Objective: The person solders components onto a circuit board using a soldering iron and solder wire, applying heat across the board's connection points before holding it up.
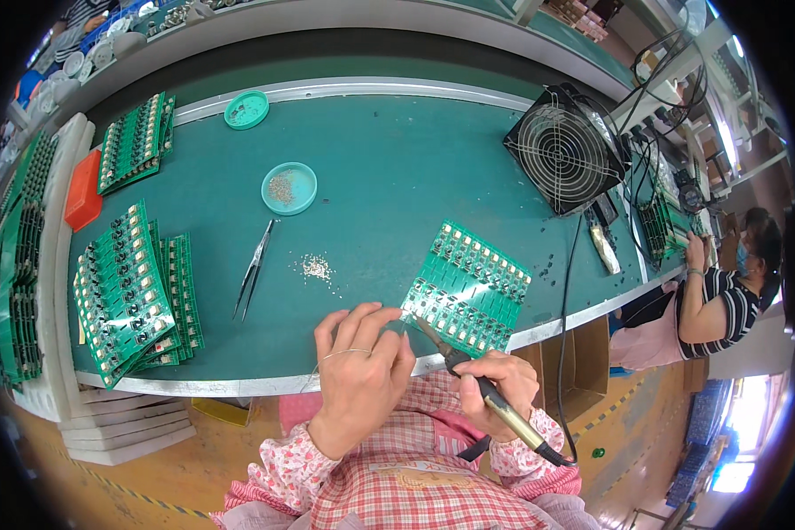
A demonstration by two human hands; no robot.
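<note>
A green circuit board [470,287], set with rows of small white and dark parts, lies turned at an angle near the table's front edge. My right hand [502,389] is wrapped round a soldering iron [514,417], its tip at the board's near left corner. Beside that same corner, the fingers of my left hand [359,375] are pinched on a thin solder wire [337,354] that curves across them. The exact contact of wire, tip and board is too small to make out.
Tweezers [254,269], a heap of tiny parts [314,268] and two round dishes [289,188] lie left of the board. Stacked boards [128,296] and a red bin [84,191] stand farther left. A black fan [567,152] is at back right; the iron's cord [564,353] hangs over the edge. A co-worker [724,291] sits at right.
</note>
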